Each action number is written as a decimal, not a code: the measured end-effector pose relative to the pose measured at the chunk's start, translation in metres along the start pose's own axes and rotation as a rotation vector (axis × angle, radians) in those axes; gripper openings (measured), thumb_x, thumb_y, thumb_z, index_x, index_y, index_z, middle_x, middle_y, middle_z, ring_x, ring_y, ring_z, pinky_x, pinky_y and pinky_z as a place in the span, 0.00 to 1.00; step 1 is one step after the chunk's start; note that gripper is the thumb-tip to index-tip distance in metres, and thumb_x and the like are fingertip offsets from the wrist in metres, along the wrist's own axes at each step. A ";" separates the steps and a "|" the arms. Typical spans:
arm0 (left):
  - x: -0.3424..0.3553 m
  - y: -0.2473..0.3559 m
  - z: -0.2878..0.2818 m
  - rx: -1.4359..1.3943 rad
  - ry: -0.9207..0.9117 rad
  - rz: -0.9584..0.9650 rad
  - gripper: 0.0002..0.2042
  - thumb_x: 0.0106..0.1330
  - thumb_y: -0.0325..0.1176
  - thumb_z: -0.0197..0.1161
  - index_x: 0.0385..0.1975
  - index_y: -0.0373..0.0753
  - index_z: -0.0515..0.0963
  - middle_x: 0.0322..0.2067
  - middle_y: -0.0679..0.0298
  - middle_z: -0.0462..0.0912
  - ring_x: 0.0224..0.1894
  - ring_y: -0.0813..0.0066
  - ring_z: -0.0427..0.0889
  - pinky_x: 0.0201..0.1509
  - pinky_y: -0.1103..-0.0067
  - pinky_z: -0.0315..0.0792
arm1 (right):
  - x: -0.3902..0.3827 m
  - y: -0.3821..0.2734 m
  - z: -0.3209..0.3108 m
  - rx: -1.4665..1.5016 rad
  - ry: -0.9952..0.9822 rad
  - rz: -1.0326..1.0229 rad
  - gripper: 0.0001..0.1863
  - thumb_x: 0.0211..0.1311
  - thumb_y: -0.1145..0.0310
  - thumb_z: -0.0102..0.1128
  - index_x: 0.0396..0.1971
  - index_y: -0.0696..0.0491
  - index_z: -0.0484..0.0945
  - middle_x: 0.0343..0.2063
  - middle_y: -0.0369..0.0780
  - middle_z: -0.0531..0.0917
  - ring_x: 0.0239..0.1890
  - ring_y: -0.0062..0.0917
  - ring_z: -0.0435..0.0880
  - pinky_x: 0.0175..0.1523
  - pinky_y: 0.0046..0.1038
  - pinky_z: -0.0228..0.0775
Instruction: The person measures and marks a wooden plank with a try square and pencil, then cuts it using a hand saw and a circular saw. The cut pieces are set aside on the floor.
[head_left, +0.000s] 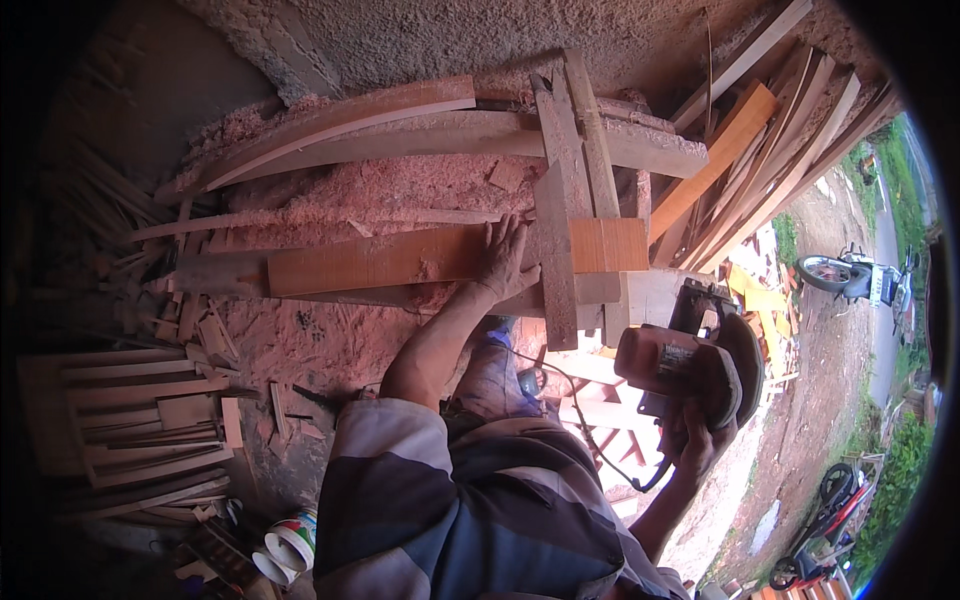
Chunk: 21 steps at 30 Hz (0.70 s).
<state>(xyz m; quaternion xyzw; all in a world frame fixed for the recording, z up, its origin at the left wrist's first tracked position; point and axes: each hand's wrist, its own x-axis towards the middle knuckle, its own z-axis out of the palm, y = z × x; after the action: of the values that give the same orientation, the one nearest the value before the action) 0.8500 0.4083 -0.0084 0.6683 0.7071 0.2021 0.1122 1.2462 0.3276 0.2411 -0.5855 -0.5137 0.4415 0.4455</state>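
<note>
A long orange-brown plank (375,262) lies crosswise in front of me, with a little sawdust on it. My left hand (505,258) rests on this plank, fingers stretched toward its far edge and thumb spread to the right, beside a dusty crossing board (556,255). That board lies over the plank, whose right end (612,245) shows beyond it. Off to the right, my right hand (697,440) is wrapped around the handle of a circular saw (665,362). The saw is held apart from the plank's end, and a dark cord (600,455) hangs from it.
Curved beams (350,125) and pink shavings (400,185) lie beyond the plank. Long boards (770,170) lean at the far right. Stacked wood pieces (150,420) and white buckets (285,550) stand at left. Motorcycles (850,275) are parked outside on the right.
</note>
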 end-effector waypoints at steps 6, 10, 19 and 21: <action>-0.079 -0.126 -0.057 0.003 -0.047 -0.104 0.46 0.62 0.45 0.68 0.75 0.28 0.52 0.77 0.37 0.50 0.81 0.41 0.44 0.84 0.53 0.37 | -0.061 0.026 -0.019 0.160 0.112 0.110 0.10 0.62 0.76 0.65 0.43 0.61 0.81 0.22 0.34 0.80 0.19 0.15 0.74 0.25 0.20 0.66; -0.124 -0.196 -0.112 -0.017 -0.147 -0.226 0.46 0.62 0.39 0.69 0.77 0.31 0.51 0.77 0.38 0.51 0.81 0.43 0.47 0.84 0.60 0.46 | -0.086 0.024 -0.011 0.250 0.087 0.192 0.13 0.63 0.75 0.65 0.47 0.61 0.80 0.28 0.35 0.82 0.23 0.15 0.77 0.28 0.19 0.69; -0.132 -0.268 -0.201 0.097 -0.490 -0.241 0.53 0.55 0.53 0.76 0.76 0.32 0.54 0.76 0.43 0.56 0.78 0.43 0.54 0.81 0.57 0.53 | -0.122 0.007 0.053 0.136 0.347 0.280 0.20 0.64 0.73 0.65 0.55 0.60 0.78 0.29 0.33 0.82 0.23 0.13 0.77 0.28 0.17 0.69; -0.108 -0.275 -0.203 0.105 -0.600 -0.241 0.54 0.53 0.58 0.77 0.74 0.31 0.58 0.74 0.43 0.61 0.75 0.44 0.61 0.78 0.58 0.59 | -0.123 0.004 0.065 0.078 0.408 0.243 0.16 0.63 0.71 0.65 0.50 0.59 0.79 0.28 0.34 0.82 0.23 0.16 0.80 0.27 0.19 0.72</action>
<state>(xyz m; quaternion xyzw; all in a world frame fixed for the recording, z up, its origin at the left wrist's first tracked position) 0.5241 0.2668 0.0406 0.6145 0.7259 -0.0550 0.3040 1.1737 0.2094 0.2305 -0.7024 -0.3214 0.3840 0.5059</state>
